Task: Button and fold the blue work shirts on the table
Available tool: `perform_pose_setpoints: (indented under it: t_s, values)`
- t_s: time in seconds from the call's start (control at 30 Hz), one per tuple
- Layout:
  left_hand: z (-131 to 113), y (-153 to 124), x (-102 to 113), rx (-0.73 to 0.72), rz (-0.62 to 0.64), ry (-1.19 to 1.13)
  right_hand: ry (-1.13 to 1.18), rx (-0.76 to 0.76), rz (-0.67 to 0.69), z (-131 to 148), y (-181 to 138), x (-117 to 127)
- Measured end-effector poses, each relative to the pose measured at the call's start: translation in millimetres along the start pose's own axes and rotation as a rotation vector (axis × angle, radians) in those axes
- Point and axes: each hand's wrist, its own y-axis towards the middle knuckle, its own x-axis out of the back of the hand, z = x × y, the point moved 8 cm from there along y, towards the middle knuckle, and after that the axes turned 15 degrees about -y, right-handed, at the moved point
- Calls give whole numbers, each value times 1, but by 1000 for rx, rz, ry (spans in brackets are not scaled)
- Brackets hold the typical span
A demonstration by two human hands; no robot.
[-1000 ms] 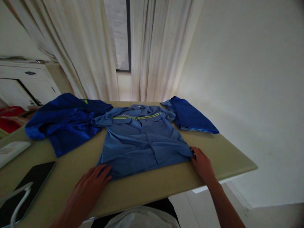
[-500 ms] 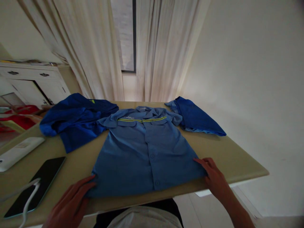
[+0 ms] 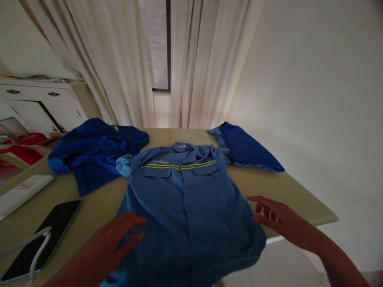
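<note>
A blue short-sleeved work shirt [image 3: 164, 195] with yellow chest stripes lies face up, its collar toward the window. Its hem hangs over the table's near edge. My left hand [image 3: 119, 235] is over the shirt's lower left side, thumb and fingers apart, holding nothing. Beside the shirt's right edge, my right hand [image 3: 273, 213] hovers with its fingers spread and nothing in them. Whether either hand touches the cloth I cannot tell.
The table [image 3: 287, 195] also bears crumpled dark blue clothing [image 3: 95, 151] at left and a folded blue garment [image 3: 248, 149] at right. A dark tablet [image 3: 44, 239], a white cable [image 3: 38, 247] and a white device [image 3: 25, 193] lie at left.
The shirt has slid toward me, so its hem now drops past the table edge. Both hands have let go of the lower corners; the left has moved right and the fingers have opened.
</note>
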Motion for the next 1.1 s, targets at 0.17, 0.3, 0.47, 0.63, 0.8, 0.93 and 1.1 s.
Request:
perform_pose_setpoints:
  t_s: [0.17,0.3,0.47,0.63,0.8,0.93,1.1]
  values:
    - [-39,146,-38,-30,96,-134,27,270,-276,61,126,22]
    - [-14,253,-62,-63,-34,-69,35,308,-414,95,239,21]
    - [29,342,-94,-4,-116,16,-93,-10,-472,103,344,-1]
    - [53,359,-126,-37,-105,12,-63,-137,-464,91,380,-36]
    - [72,356,-120,17,-238,-314,13,-134,-540,79,383,-39]
    - [91,364,-106,220,-229,-665,155,-95,-680,78,376,-25]
    - [93,366,-83,224,-241,-568,320,30,-778,94,365,2]
